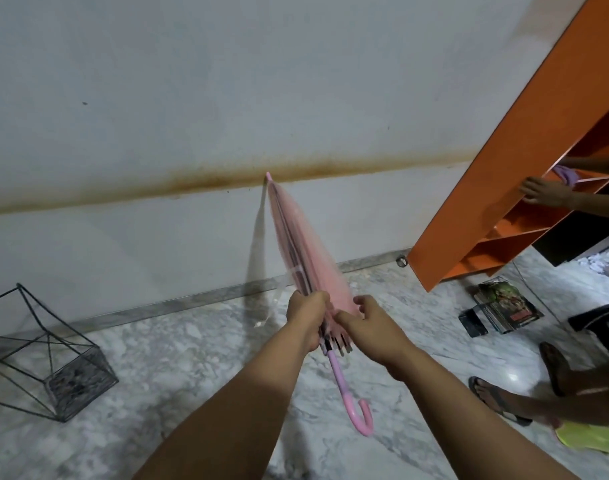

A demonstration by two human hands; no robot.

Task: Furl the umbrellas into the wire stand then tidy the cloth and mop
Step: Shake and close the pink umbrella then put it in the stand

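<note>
A folded pink umbrella (306,244) points tip-up toward the wall, its pink hooked handle (360,415) hanging below my hands. My left hand (306,315) grips the gathered canopy near the rib ends. Beside it, my right hand (363,322) pinches the canopy's lower edge between thumb and fingers. A loose clear strap dangles left of the canopy. The black wire stand (48,368) sits on the marble floor at the far left, apart from the umbrella. A yellow-green cloth (588,441) lies at the lower right edge. No mop is in view.
An orange shelf unit (497,188) leans at the right; another person's hand (542,192) rests on it near a purple cloth (566,174). That person's sandalled feet (510,393) stand at the right. A stack of books (503,308) lies on the floor below the shelf.
</note>
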